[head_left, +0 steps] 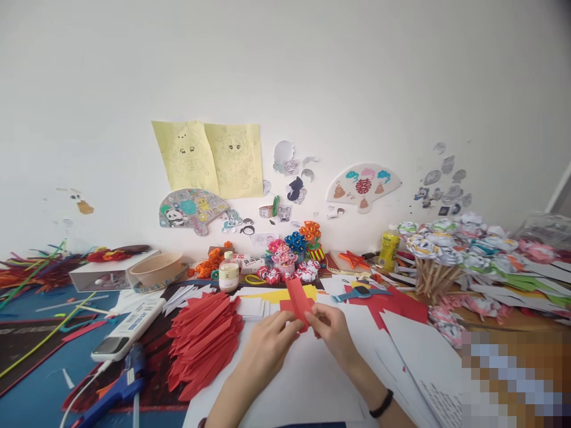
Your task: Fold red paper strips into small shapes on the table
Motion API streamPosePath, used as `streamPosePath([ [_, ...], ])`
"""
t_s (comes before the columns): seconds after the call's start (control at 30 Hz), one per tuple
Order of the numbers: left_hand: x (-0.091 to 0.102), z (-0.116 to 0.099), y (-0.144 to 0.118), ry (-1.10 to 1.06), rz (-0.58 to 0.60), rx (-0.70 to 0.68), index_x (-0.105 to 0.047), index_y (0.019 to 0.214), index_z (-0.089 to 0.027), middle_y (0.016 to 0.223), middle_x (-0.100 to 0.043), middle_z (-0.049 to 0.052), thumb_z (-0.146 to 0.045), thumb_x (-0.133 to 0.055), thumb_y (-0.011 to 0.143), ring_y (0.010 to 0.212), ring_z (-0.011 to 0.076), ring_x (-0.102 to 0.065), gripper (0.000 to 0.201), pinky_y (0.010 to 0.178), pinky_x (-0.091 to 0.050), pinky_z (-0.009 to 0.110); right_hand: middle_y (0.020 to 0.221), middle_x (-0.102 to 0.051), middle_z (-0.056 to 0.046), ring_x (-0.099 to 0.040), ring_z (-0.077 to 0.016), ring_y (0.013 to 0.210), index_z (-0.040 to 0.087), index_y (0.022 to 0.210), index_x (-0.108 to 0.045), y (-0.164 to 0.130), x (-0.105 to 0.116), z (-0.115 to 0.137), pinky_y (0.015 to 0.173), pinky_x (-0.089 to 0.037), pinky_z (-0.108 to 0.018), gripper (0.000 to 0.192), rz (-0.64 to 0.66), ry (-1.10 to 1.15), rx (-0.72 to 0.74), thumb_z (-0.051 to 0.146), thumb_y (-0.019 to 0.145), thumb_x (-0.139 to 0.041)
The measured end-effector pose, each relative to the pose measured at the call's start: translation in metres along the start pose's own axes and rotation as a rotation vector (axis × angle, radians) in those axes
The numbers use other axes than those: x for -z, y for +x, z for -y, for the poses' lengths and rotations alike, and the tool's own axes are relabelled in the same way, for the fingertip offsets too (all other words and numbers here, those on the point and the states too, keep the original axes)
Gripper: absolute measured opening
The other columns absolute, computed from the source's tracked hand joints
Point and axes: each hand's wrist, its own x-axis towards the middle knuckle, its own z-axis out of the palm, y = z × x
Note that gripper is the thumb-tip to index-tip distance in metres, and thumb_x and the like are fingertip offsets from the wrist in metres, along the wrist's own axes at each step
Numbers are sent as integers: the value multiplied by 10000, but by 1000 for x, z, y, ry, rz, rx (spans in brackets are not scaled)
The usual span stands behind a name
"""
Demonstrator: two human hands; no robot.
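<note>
Both the left hand (267, 348) and the right hand (332, 330) pinch 1 folded red paper strip (298, 303) above white paper sheets (312, 380), beside a pile of folded red paper pieces (203, 339).

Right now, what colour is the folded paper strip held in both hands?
Red. The folded paper strip between the left hand and right hand shows in the head view.

A long, narrow strip of red paper (298, 304), creased lengthwise, stood tilted away from the table, its upper end pointing toward the wall. Its lower end was pinched between the fingertips of both hands, above white sheets of paper (307, 380).
</note>
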Motion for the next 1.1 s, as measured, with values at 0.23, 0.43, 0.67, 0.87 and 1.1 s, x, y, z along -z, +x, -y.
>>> streamPosePath([
  [0.23, 0, 9, -4, 4, -70, 5, -640, 1034, -248, 904, -647, 66, -118, -362, 930, 788, 175, -578, 324, 676, -419, 262, 576, -578, -14, -515, -147, 525, 175, 637, -584, -2, -2, 7, 514, -401, -253, 379, 63, 7, 47, 476, 860, -527],
  [0.43, 1, 7, -2, -73, -136, 94, -654, 964, -240, 864, -627, 61, -197, -399, 940, 771, 172, -567, 259, 671, -420, 262, 655, -638, -46, -571, -160, 548, 155, 719, -639, -1, -6, 6, 526, -452, -269, 398, 145, 219, -35, 539, 807, -583],
  [0.67, 3, 3, 4, -320, -211, 271, -647, 814, -219, 848, -582, 51, -241, -478, 899, 773, 178, -551, 191, 648, -421, 260, 658, -640, -47, -609, -177, 580, 147, 762, -644, -2, -7, 7, 561, -492, -291, 361, 163, 291, -60, 508, 774, -645],
  [0.87, 2, -3, 7, -497, -260, 364, -591, 809, -197, 856, -601, 47, -285, -500, 885, 763, 175, -544, 147, 638, -418, 259, 663, -651, -47, -632, -190, 600, 142, 796, -648, -4, -10, 8, 581, -513, -305, 345, 171, 323, -74, 486, 768, -665],
  [1.1, -14, -4, 5, -616, -302, 466, -554, 844, -195, 774, -603, 20, -321, -503, 882, 715, 169, -564, 142, 647, -422, 263, 697, -673, -59, -644, -193, 618, 137, 861, -673, -4, -14, 8, 605, -521, -315, 381, 213, 378, -113, 489, 721, -711],
])
